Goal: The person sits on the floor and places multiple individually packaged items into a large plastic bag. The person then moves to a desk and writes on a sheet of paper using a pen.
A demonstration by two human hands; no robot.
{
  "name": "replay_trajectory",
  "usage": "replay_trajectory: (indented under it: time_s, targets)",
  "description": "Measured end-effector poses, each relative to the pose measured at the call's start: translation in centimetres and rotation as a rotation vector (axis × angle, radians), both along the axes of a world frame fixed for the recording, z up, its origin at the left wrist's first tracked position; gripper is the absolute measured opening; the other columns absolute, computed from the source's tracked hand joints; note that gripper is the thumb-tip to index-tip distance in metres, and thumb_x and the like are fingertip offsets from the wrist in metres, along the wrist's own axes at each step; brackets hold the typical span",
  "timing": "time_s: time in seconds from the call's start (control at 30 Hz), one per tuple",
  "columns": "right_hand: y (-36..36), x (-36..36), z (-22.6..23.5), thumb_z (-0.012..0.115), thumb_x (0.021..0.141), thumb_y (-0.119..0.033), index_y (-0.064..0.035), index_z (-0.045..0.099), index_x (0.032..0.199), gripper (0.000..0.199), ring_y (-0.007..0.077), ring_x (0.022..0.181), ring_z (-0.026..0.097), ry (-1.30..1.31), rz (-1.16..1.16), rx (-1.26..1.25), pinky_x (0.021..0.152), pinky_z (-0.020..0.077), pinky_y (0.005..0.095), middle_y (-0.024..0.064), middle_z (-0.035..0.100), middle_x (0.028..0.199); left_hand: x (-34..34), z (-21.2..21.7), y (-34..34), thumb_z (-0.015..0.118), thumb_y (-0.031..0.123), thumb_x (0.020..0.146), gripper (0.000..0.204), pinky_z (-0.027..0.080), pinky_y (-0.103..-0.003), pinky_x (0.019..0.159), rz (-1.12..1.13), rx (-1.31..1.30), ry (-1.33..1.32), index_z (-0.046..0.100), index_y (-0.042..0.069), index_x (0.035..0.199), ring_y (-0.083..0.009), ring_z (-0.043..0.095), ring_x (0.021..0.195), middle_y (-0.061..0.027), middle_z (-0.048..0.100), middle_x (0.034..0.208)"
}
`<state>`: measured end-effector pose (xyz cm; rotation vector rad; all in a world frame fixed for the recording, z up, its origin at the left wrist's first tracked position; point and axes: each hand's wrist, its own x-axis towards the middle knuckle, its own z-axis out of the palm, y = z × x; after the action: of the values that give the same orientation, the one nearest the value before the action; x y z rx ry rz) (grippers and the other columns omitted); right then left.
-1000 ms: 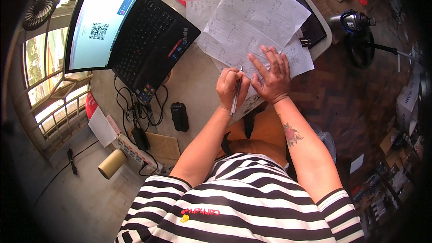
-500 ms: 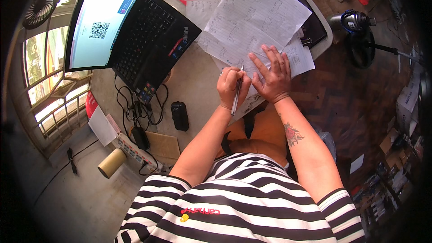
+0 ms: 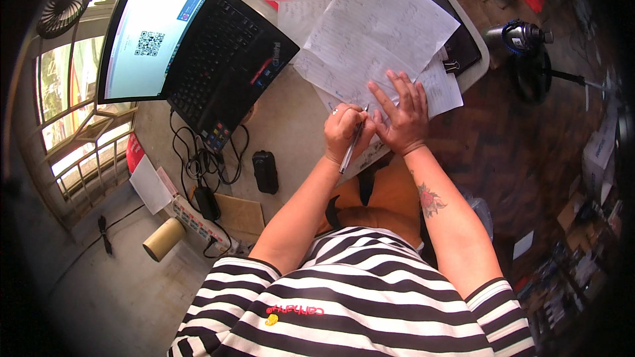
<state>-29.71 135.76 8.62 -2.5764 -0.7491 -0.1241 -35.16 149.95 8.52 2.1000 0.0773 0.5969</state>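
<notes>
My left hand [image 3: 344,133] is closed around a silver pen [image 3: 351,147], its tip down on the white sheets of paper [image 3: 383,33] spread over the table [image 3: 291,125]. Right beside it my right hand [image 3: 400,116] lies flat on the same sheets, fingers spread, pressing them down. The two hands touch near the table's near edge. The papers carry handwriting and overlap one another.
An open black laptop [image 3: 198,53] with a lit screen stands at the left. A small black device [image 3: 266,172], cables and a power strip [image 3: 198,221] lie near it. A dark folder with a binder clip [image 3: 453,66] sits right of the papers. A floor fan [image 3: 529,59] stands at the right.
None of note: both hands stay on the papers, with the pen shifting only slightly.
</notes>
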Motion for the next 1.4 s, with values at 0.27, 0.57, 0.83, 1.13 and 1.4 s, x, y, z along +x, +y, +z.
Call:
replay_trajectory:
  time_s: [0.27,0.57,0.83,1.13,1.4]
  targets:
    - [0.04,-0.02,0.02,0.059,0.082,-0.033,-0.0327,0.059,0.133,0.051,0.0240,0.137,0.038,-0.001,-0.002,0.002,0.114,0.0266,0.0484,0.0038,0.044,0.146,-0.09,0.27,0.14,0.070,-0.004,0.070,0.020,0.048,-0.030,0.056,0.044,-0.011,-0.001,0.052,0.004,0.076,-0.0231,0.059,0.062,-0.0115,0.062,0.076]
    - [-0.05,-0.07,-0.01,0.058,0.084,-0.034,-0.0329,0.058,0.133,0.050,0.0240,0.137,0.037,0.006,-0.002,0.001,0.115,0.0251,0.0481,0.0036,0.044,0.146,0.03,0.31,0.00,0.070,-0.004,0.071,0.021,0.048,-0.031,0.057,0.053,0.001,0.017,0.051,0.004,0.076,-0.0237,0.060,0.063,-0.0122,0.062,0.076]
    - [-0.07,-0.09,-0.05,0.057,0.085,-0.034,-0.0326,0.057,0.134,0.049,0.0238,0.138,0.036,0.015,0.000,-0.002,0.116,0.0230,0.0478,0.0036,0.043,0.146,0.10,0.09,-0.03,0.070,-0.005,0.070,0.022,0.048,-0.031,0.057,0.048,0.028,0.021,0.051,0.004,0.076,-0.0240,0.059,0.062,-0.0110,0.062,0.077]
    - [0.00,-0.04,0.06,0.058,0.084,-0.034,-0.0321,0.059,0.133,0.049,0.0239,0.137,0.037,-0.004,-0.005,-0.001,0.115,0.0244,0.0481,0.0040,0.044,0.146,0.09,-0.02,0.04,0.070,-0.004,0.069,0.022,0.049,-0.032,0.057,0.047,0.036,0.018,0.051,0.004,0.075,-0.0248,0.059,0.063,-0.0114,0.062,0.077]
    - [0.04,-0.05,0.06,0.058,0.083,-0.033,-0.0312,0.059,0.132,0.049,0.0245,0.136,0.039,-0.013,0.000,0.002,0.114,0.0263,0.0484,0.0045,0.045,0.145,0.03,0.35,0.03,0.069,-0.004,0.070,0.020,0.048,-0.031,0.056,0.057,-0.024,0.024,0.051,0.003,0.075,-0.0240,0.058,0.060,-0.0122,0.062,0.076]
